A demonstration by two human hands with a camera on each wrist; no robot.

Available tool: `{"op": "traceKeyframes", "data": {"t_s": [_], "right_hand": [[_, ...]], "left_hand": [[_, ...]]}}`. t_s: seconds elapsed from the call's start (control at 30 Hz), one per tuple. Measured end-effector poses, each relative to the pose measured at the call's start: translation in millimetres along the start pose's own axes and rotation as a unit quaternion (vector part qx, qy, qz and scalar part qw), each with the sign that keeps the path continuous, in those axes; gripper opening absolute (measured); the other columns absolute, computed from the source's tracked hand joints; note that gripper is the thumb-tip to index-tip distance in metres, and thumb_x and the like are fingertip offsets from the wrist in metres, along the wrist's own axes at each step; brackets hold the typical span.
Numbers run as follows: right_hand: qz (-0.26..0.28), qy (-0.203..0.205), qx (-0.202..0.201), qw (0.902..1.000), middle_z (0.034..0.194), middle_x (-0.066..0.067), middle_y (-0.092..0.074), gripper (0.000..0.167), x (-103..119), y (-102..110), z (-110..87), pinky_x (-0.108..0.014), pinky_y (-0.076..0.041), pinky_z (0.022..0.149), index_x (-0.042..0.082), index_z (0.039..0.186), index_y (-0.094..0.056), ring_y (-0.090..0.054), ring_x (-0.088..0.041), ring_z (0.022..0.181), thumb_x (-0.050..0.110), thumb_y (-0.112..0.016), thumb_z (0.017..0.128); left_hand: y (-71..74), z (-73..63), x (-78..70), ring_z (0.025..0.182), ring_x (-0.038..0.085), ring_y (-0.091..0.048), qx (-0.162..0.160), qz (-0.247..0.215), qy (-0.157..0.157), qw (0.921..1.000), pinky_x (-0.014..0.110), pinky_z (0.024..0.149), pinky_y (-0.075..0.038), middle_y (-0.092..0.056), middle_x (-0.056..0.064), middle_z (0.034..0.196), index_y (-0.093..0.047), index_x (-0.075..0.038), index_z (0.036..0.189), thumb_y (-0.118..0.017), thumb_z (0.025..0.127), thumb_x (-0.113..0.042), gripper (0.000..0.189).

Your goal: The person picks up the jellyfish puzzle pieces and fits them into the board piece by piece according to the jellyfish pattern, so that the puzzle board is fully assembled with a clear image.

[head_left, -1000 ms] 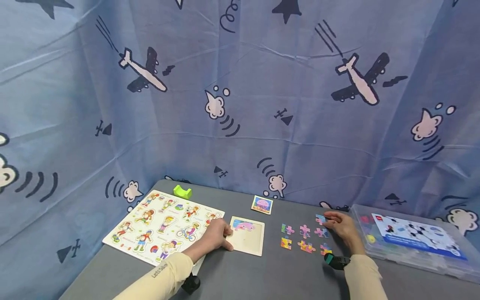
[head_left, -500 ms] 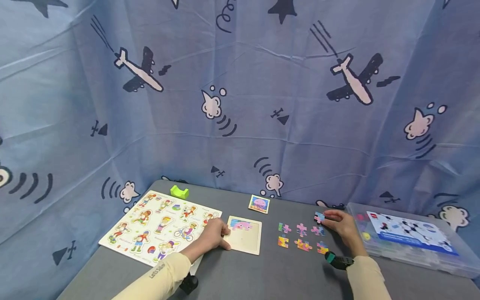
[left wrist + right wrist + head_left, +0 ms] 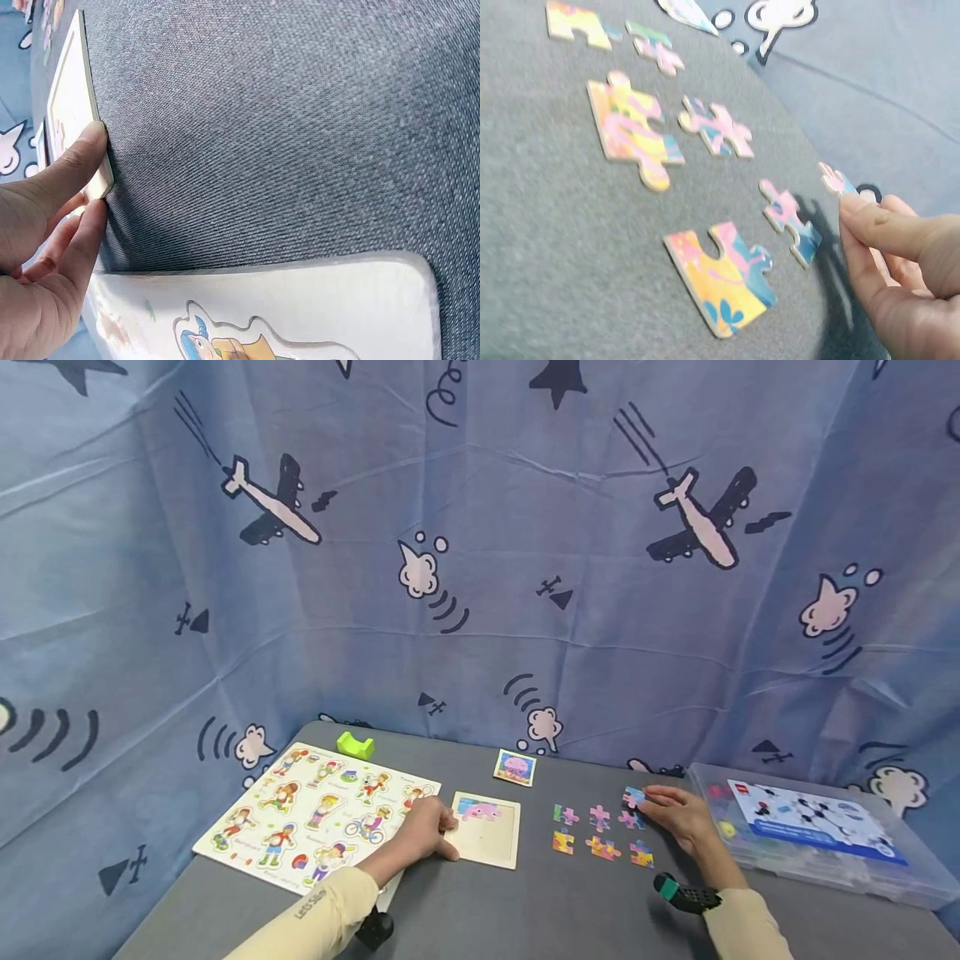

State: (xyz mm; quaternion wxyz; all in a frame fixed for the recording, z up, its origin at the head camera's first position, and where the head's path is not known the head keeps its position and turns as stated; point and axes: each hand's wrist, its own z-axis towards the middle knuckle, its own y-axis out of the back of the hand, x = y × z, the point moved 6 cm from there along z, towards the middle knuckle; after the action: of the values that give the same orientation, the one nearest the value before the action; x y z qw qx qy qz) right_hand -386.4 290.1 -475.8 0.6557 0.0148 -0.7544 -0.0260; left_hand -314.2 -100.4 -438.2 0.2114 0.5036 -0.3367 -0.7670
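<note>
My left hand point(image 3: 422, 833) grips the left edge of a shallow wooden puzzle tray point(image 3: 483, 852), thumb on top in the left wrist view. Joined pink and blue pieces point(image 3: 480, 811) line the tray's upper part. A blue and pink jigsaw piece point(image 3: 837, 180) is pinched between thumb and fingers of my right hand point(image 3: 681, 818), raised off the table. Below it lie several loose jigsaw pieces in two rows, among them a pink-blue piece point(image 3: 789, 217) and a yellow-blue corner piece point(image 3: 724, 277). Part of the pinched piece is hidden by my fingers.
A white picture board point(image 3: 322, 814) with cut-out figures lies at left, a green block point(image 3: 355, 746) behind it. A small square picture puzzle point(image 3: 514, 767) is behind the tray. At right stands a clear plastic box point(image 3: 817, 835); a blue curtain point(image 3: 480, 568) hangs behind.
My right hand has lifted the blue and pink piece from the table's far row and moved it slightly towards the left. My left hand stays on the tray; the head view shifts a little.
</note>
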Motion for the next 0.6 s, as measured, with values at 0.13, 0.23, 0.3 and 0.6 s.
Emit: {"op": "traceKeyframes", "data": {"t_s": [0.13, 0.23, 0.3, 0.6], "right_hand": [[0.008, -0.017, 0.005, 0.9998, 0.087, 0.009, -0.066, 0.035, 2.9, -4.2, -4.9, -0.023, -0.053, 0.072, -0.003, 0.112, -0.060, -0.062, -0.002, 0.078, -0.005, -0.072, 0.080], [0.014, -0.028, 0.012, 0.9994, 0.088, 0.009, -0.066, 0.036, 5.4, -9.8, -8.8, -0.024, -0.054, 0.073, -0.002, 0.113, -0.060, -0.063, -0.003, 0.078, -0.005, -0.073, 0.079], [0.020, -0.030, 0.021, 0.9991, 0.088, 0.008, -0.066, 0.034, 7.4, -14.8, -12.1, -0.024, -0.054, 0.073, -0.001, 0.111, -0.061, -0.063, -0.003, 0.077, -0.006, -0.072, 0.080], [0.059, -0.023, 0.058, 0.9963, 0.087, 0.005, -0.066, 0.025, 8.6, -34.5, -18.8, -0.026, -0.054, 0.075, 0.006, 0.101, -0.065, -0.065, -0.008, 0.077, -0.012, -0.064, 0.083]], "left_hand": [[-0.7, 0.1, -0.6, 0.052, 0.004, -0.014, 0.004, -0.004, -0.007, 1.0000, 0.021, 0.050, -0.015, -0.013, -0.013, 0.055, -0.024, -0.013, 0.055, -0.089, 0.047, 0.005, 0.068], [-0.2, -0.3, -0.6, 0.052, 0.004, -0.014, 0.004, -0.012, -0.021, 0.9997, 0.021, 0.050, -0.014, -0.013, -0.013, 0.055, -0.024, -0.014, 0.055, -0.088, 0.046, 0.005, 0.068], [-0.2, 0.1, 0.2, 0.052, 0.004, -0.014, 0.004, -0.015, -0.033, 0.9993, 0.022, 0.049, -0.015, -0.014, -0.013, 0.055, -0.024, -0.014, 0.055, -0.088, 0.045, 0.006, 0.067], [-1.5, 0.2, 1.9, 0.052, 0.005, -0.014, 0.012, -0.019, -0.017, 0.9996, 0.023, 0.049, -0.014, -0.016, -0.011, 0.055, -0.025, -0.014, 0.056, -0.088, 0.048, 0.005, 0.066]]}}
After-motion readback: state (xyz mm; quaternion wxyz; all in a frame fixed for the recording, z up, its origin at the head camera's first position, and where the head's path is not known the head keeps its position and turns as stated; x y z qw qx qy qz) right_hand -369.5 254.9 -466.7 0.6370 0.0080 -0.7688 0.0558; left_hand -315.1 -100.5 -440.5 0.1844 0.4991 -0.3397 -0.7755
